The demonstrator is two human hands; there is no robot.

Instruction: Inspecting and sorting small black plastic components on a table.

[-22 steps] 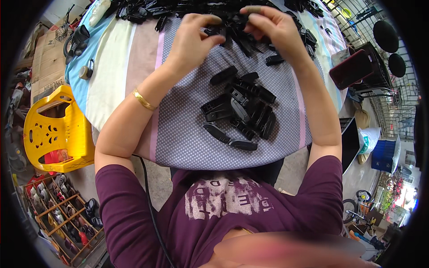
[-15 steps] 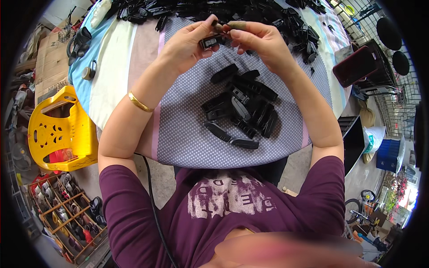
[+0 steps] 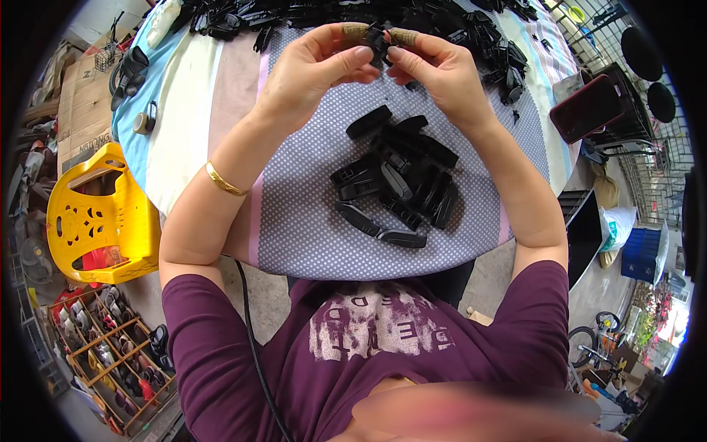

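Both hands meet above the far part of the table, pinching a small black plastic part (image 3: 378,48) between them. My left hand (image 3: 324,65) grips it from the left, thumb and forefinger closed on it. From the other side my right hand (image 3: 434,68) holds it with thumb and fingertip. Each forefinger wears a tan finger cover (image 3: 402,37). The part's exact kind is hard to make out behind the fingers. Nearer me lies a loose pile of black plastic pieces (image 3: 398,177), some long and curved with grey faces.
A large heap of black parts (image 3: 479,37) spreads along the far table edge. At the right edge is a dark red phone (image 3: 586,110); a small round-faced device (image 3: 146,119) lies at left. A yellow chair (image 3: 103,214) and a shoe rack (image 3: 110,353) stand left.
My left hand has turned and moved slightly farther away, its forefinger now raised opposite the right one. The black part has turned with it. The near pile stays put.
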